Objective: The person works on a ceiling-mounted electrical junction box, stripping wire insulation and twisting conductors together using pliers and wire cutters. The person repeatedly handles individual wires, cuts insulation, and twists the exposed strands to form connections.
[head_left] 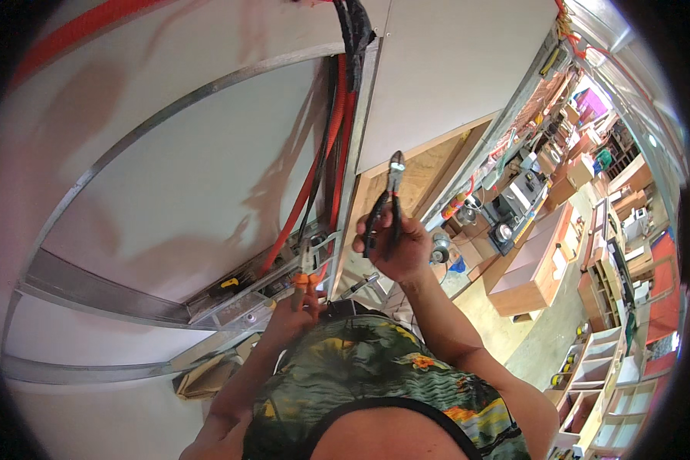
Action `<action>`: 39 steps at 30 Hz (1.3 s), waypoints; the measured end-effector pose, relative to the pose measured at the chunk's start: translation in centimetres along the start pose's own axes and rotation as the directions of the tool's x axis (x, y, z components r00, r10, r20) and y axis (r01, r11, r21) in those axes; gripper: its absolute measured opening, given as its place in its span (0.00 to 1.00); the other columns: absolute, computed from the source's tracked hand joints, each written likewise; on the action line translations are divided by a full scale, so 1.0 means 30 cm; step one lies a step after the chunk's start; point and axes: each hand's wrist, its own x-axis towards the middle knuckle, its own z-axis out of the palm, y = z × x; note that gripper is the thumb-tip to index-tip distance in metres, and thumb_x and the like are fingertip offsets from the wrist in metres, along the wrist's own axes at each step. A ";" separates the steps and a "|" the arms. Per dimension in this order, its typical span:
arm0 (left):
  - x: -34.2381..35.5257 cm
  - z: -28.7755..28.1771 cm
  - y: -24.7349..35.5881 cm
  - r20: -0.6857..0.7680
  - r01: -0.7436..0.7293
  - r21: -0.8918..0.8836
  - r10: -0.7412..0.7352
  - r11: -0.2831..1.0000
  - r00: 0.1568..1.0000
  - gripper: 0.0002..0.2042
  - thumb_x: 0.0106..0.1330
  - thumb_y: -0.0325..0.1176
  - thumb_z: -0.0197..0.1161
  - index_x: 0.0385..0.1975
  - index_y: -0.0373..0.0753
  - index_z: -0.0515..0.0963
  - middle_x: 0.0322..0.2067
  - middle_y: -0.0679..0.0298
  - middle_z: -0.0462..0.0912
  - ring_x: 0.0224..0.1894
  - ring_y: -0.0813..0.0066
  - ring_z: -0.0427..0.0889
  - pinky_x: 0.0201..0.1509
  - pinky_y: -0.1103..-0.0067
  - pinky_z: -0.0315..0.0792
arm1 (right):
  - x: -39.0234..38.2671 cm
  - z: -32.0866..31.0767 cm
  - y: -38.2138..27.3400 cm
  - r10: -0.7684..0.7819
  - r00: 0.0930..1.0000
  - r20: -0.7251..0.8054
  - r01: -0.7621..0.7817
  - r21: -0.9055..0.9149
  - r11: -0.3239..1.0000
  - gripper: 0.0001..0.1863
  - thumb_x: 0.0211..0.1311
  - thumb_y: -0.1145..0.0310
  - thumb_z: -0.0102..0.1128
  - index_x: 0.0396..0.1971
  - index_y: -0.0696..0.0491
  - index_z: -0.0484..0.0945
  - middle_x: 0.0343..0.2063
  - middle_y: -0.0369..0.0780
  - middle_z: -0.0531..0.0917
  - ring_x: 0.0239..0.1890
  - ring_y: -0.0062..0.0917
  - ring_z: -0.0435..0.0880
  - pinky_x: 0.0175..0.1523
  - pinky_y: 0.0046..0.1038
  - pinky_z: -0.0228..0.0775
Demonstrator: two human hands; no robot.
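My right hand [406, 259] is raised at the middle, its fingers closed round pliers [395, 182] with black handles. Their metal jaws point up, away from me, in front of a pale panel. Lower and to the left, close to my body, my left hand [290, 320] grips a second pair of pliers [303, 280] with orange handles. The jaws of that pair point upward beside a metal frame rail. Just beyond it, orange corrugated conduit [292, 225] and black cables [320, 165] run down along an upright stud.
A yellow-and-black tool [225, 286] lies on the metal ledge at left. Metal framing [115, 157] curves around the wall panels. To the right, a wooden cabinet [540, 264], a workbench with machines [518, 201] and open shelf boxes [594, 360] stand on the workshop floor.
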 end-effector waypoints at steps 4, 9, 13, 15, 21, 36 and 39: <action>0.062 0.003 0.051 0.094 -0.093 0.237 0.072 0.967 0.993 0.11 0.56 0.22 0.59 0.40 0.33 0.81 0.32 0.63 0.82 0.31 0.76 0.80 0.36 0.76 0.74 | -0.019 0.008 -0.082 -0.108 0.994 0.031 0.111 -0.115 0.987 0.20 0.69 0.48 0.52 0.37 0.52 0.75 0.41 0.54 0.83 0.37 0.47 0.84 0.46 0.42 0.75; 0.131 0.046 0.164 0.175 -0.226 0.306 0.179 0.925 0.968 0.13 0.48 0.13 0.53 0.34 0.31 0.77 0.51 0.49 0.79 0.56 0.52 0.84 0.58 0.62 0.80 | -0.040 0.019 -0.167 -0.175 0.983 0.056 0.183 -0.191 0.964 0.23 0.73 0.45 0.51 0.40 0.52 0.76 0.41 0.53 0.82 0.39 0.44 0.84 0.44 0.43 0.77; 0.156 0.114 0.268 0.256 -0.291 0.209 0.235 0.934 0.938 0.15 0.46 0.13 0.52 0.36 0.30 0.78 0.58 0.46 0.76 0.59 0.51 0.82 0.62 0.60 0.76 | -0.055 0.040 -0.216 -0.222 0.972 0.076 0.234 -0.253 0.939 0.21 0.73 0.47 0.56 0.43 0.51 0.77 0.45 0.51 0.82 0.49 0.41 0.82 0.49 0.43 0.76; 0.157 0.146 0.307 0.271 -0.268 0.170 0.216 0.948 0.938 0.15 0.49 0.15 0.52 0.37 0.30 0.78 0.60 0.46 0.74 0.60 0.52 0.81 0.63 0.60 0.75 | -0.066 0.044 -0.237 -0.255 0.964 0.082 0.267 -0.300 0.916 0.20 0.72 0.48 0.57 0.43 0.51 0.78 0.46 0.50 0.82 0.52 0.40 0.80 0.51 0.43 0.75; 0.186 0.207 0.382 0.320 -0.194 0.183 0.128 0.964 0.939 0.17 0.54 0.17 0.51 0.44 0.31 0.79 0.60 0.49 0.76 0.57 0.59 0.81 0.60 0.65 0.75 | -0.101 0.043 -0.270 -0.364 0.931 0.034 0.353 -0.344 0.870 0.22 0.71 0.45 0.58 0.41 0.52 0.77 0.45 0.48 0.83 0.45 0.41 0.83 0.49 0.43 0.74; 0.186 0.440 0.637 0.422 -0.642 0.234 0.518 0.730 0.744 0.20 0.65 0.23 0.57 0.58 0.30 0.77 0.61 0.56 0.76 0.61 0.71 0.75 0.64 0.72 0.68 | -0.140 0.246 -0.373 -0.665 0.745 -0.051 0.160 -0.954 0.252 0.17 0.51 0.88 0.44 0.39 0.58 0.77 0.50 0.43 0.82 0.56 0.30 0.80 0.67 0.33 0.67; 0.151 0.525 0.704 0.366 -0.725 0.145 0.644 0.673 0.671 0.22 0.66 0.25 0.57 0.61 0.30 0.75 0.59 0.57 0.77 0.56 0.75 0.76 0.61 0.77 0.69 | -0.134 0.333 -0.424 -0.693 0.719 0.059 0.097 -0.995 0.016 0.19 0.51 0.88 0.44 0.41 0.59 0.78 0.56 0.44 0.82 0.60 0.29 0.79 0.67 0.33 0.66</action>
